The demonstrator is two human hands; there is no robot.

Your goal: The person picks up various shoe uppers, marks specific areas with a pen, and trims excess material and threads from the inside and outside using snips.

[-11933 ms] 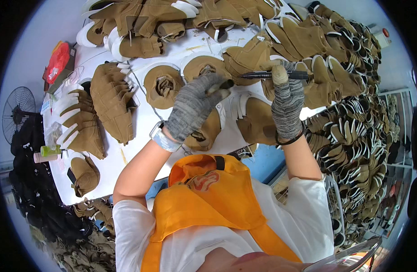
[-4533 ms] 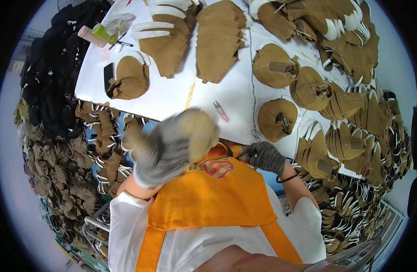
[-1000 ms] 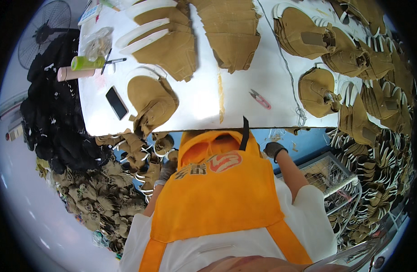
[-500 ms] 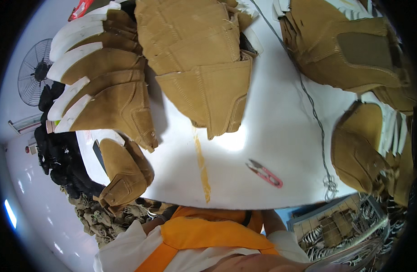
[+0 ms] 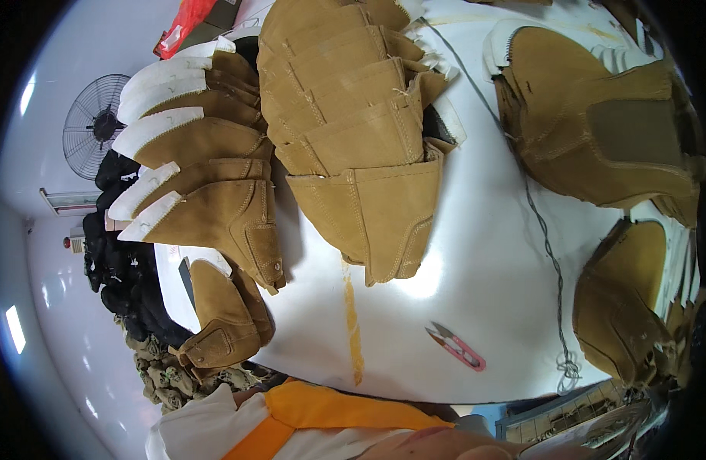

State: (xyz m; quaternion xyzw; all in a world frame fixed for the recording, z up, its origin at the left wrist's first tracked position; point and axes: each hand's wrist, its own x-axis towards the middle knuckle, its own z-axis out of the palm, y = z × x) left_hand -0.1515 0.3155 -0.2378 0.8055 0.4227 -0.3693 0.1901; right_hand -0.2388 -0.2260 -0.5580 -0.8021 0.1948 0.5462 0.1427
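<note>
Neither of my hands shows; only my white sleeves and orange apron (image 5: 330, 406) appear at the lower edge, below the table. On the white table (image 5: 307, 337) lies a pair of thread snips (image 5: 457, 348) with pink handles and dark blades, near the front edge. A tall overlapping stack of tan suede boot uppers (image 5: 360, 207) stands in the middle. To its left, more tan uppers with white toe edging (image 5: 222, 203) are fanned in a row. A smaller folded upper (image 5: 222, 314) sits at the table's left front edge.
Tan uppers with a dark elastic panel (image 5: 636, 130) and another pile (image 5: 621, 299) line the right side. A twisted grey cord (image 5: 548, 245) runs down the table. At the lower right stands a crate (image 5: 560, 418). A fan (image 5: 100, 126) and black bundles (image 5: 111, 253) are at left.
The view has tilted up, so the table and everything on it sit lower in the picture. More of the far stack shows, and less of the crate. Nothing on the table has visibly moved.
</note>
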